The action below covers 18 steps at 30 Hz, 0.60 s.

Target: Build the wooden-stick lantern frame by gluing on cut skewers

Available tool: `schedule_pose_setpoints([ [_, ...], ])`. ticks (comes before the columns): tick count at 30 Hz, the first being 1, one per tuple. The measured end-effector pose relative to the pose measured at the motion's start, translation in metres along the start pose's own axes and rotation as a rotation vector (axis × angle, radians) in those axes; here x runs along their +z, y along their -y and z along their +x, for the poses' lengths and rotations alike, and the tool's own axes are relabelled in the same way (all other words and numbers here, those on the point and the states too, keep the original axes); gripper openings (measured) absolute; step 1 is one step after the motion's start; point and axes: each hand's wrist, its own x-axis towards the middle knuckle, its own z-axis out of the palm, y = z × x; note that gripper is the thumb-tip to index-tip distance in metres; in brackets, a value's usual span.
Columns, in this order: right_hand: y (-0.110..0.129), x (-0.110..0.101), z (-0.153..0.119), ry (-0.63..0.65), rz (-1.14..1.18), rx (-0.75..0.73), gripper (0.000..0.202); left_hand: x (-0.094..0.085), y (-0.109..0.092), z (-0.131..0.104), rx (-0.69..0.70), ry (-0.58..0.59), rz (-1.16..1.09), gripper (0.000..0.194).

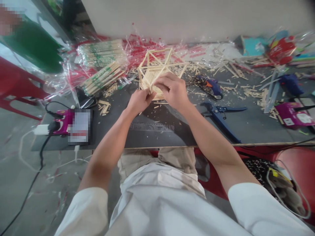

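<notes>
A pale lattice model (162, 69) built of thin wooden sticks stands on the dark table before me. My left hand (140, 101) is closed at its near left edge, thumb and fingers pinched together. From the right, my right hand (172, 88) reaches over the near side with its fingertips pinched close to the left thumb. Both hands touch the model where its sticks meet. Fingers cover the exact spot, so any small piece between them is hidden.
Pruning shears (221, 119) lie at the right, below a blue glue gun (213, 87). Wrapped chopsticks (100, 54) fill the back left. A phone (80, 127) and purple power strip (64, 122) sit at the left edge. Stick offcuts (104, 107) are scattered around; another glue gun (292, 83) is far right.
</notes>
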Motion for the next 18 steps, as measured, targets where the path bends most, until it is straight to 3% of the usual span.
schedule_pose_setpoints([
  [18, 0.0011, -0.0006, -0.0039, 0.025, -0.059, 0.002, 0.020, 0.0012, 0.0001, 0.0012, -0.046, -0.002, -0.045, 0.040],
])
